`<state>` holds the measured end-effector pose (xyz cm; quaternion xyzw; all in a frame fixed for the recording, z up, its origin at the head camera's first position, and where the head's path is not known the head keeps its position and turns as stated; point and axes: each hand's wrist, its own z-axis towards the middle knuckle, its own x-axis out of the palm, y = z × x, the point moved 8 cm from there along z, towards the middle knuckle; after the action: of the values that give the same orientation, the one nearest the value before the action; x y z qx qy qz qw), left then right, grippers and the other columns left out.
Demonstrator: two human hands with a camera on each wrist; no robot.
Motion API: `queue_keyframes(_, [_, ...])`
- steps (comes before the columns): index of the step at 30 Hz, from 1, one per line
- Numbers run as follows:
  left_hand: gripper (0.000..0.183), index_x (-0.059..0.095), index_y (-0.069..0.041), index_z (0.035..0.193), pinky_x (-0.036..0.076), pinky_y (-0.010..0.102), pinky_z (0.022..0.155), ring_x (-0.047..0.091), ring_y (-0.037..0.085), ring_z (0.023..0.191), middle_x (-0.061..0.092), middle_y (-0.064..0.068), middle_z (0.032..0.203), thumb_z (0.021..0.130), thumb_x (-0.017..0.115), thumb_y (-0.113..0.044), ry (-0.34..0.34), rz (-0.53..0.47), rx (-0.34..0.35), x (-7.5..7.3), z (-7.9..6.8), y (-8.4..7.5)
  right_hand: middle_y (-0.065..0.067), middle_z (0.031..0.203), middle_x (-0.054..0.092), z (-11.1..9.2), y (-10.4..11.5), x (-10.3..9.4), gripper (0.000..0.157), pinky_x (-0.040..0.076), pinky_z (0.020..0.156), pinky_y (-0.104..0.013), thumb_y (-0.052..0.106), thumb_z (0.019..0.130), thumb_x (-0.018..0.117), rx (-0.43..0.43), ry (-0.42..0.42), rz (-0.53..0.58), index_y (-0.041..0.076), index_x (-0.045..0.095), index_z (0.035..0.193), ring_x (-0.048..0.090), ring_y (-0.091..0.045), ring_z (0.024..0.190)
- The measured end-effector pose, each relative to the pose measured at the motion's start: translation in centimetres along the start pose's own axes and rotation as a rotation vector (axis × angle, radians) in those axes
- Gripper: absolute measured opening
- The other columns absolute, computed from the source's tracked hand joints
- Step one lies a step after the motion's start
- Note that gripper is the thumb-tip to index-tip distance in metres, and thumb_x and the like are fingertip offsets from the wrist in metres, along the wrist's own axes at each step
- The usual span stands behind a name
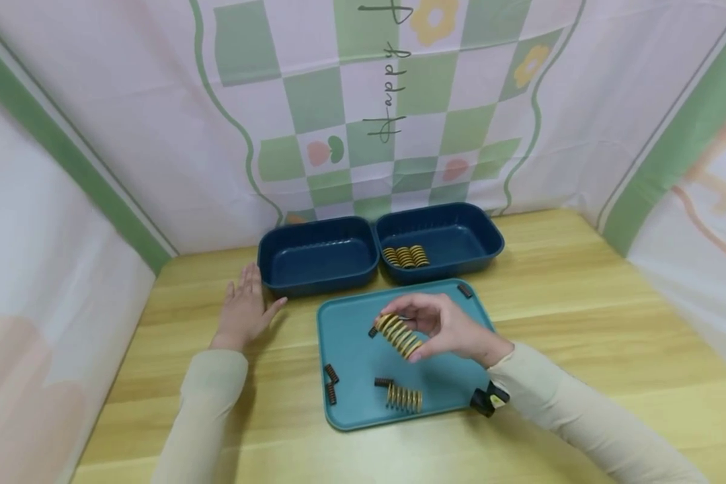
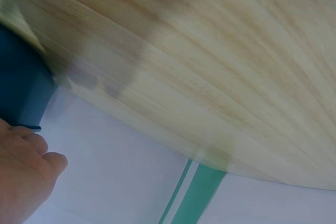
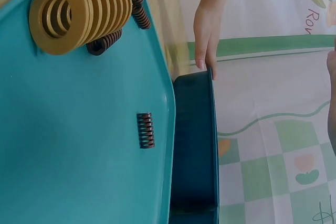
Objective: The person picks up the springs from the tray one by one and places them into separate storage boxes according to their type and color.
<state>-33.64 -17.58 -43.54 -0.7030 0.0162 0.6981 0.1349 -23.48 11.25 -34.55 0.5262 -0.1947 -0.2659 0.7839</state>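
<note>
Yellow springs (image 1: pixel 398 335), brown springs (image 3: pixel 146 130), navy bins (image 1: pixel 320 259), green-checked cloth (image 1: pixel 313 101)

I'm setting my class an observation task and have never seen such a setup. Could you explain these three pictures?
There is no machine here: a person works with two bare hands. The head picture comes from a camera worn on the head, looking forward and down. The other two come from cameras worn on the wrists, each looking at that hand's work.

On the wood-patterned table is a teal tray. Behind it stand two dark blue bins, a left bin and a right bin. On the tray lie one large yellow spring and five small dark springs. Three yellow springs sit in the right bin.

The right hand holds another yellow spring above the tray. The left hand is beside the left bin, fingers straight.
</note>
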Motion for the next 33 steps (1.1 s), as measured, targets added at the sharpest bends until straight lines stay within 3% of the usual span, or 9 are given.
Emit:
queue_keyframes(6, [0.089,0.002,0.012,0.146,0.007,0.056,0.111,0.001,0.038,0.142,0.004,0.028,0.153,0.097,0.04,-0.053,0.001,0.002,-0.003,0.2,0.2,0.1,-0.004,0.126,0.059,0.1,0.0,-0.2,0.057,0.05,0.088,-0.029,-0.001,0.074,0.077,0.015,-0.004,-0.009,0.009,0.057,0.126,0.057,-0.018,0.111])
queue_keyframes(12, [0.089,0.002,0.012,0.146,0.004,0.055,0.112,0.0,0.038,0.142,0.002,0.027,0.153,0.097,0.04,-0.052,0.01,-0.006,-0.008,0.2,0.2,0.1,-0.009,0.126,0.058,0.7,0.0,-2.3,0.057,0.049,0.092,-0.036,-0.005,0.072,0.077,0.084,-0.05,-0.157,0.001,0.055,0.124,0.058,-0.022,0.11])
queue_keyframes(17, [0.089,0.002,0.011,0.146,0.004,0.055,0.112,0.0,0.037,0.142,0.002,0.027,0.153,0.097,0.039,-0.052,0.007,-0.005,-0.007,0.1,0.2,0.1,-0.019,0.127,0.055,1.8,0.5,-6.0,0.061,0.047,0.093,-0.034,-0.004,0.071,0.079,0.154,-0.143,-0.342,-0.008,0.051,0.126,0.057,-0.021,0.112])
queue_keyframes(24, [0.089,0.003,0.012,0.146,0.007,0.056,0.112,0.002,0.038,0.142,0.006,0.028,0.153,0.097,0.04,-0.052,0.001,0.005,-0.004,0.0,0.1,0.0,-0.015,0.129,0.055,2.8,0.5,-13.0,0.061,0.05,0.088,-0.029,0.001,0.074,0.079,0.275,-0.329,-0.436,-0.002,0.052,0.129,0.056,-0.019,0.114])
queue_keyframes(27, [0.089,0.004,0.012,0.146,0.009,0.055,0.112,0.003,0.038,0.142,0.007,0.028,0.153,0.097,0.04,-0.053,0.004,0.014,-0.005,0.0,0.1,0.0,-0.014,0.131,0.053,2.9,0.1,-15.5,0.06,0.047,0.092,-0.029,0.004,0.076,0.078,0.325,-0.385,-0.495,0.001,0.052,0.13,0.053,-0.021,0.119])
queue_keyframes(30, [0.089,0.004,0.012,0.146,0.009,0.056,0.112,0.005,0.038,0.142,0.007,0.028,0.153,0.097,0.04,-0.053,0.004,0.017,-0.004,-0.1,0.2,0.0,-0.013,0.134,0.051,3.0,-0.7,-17.6,0.059,0.043,0.099,-0.035,0.008,0.078,0.078,0.389,-0.4,-0.607,0.004,0.052,0.131,0.047,-0.026,0.124])
queue_keyframes(33, [0.089,0.004,0.012,0.146,0.009,0.055,0.112,0.006,0.039,0.141,0.006,0.028,0.153,0.097,0.039,-0.053,0.007,0.022,-0.007,0.0,0.2,0.0,-0.013,0.131,0.052,3.1,-1.9,-19.2,0.058,0.042,0.099,-0.042,0.011,0.077,0.079,0.451,-0.363,-0.798,0.004,0.054,0.129,0.047,-0.03,0.124])
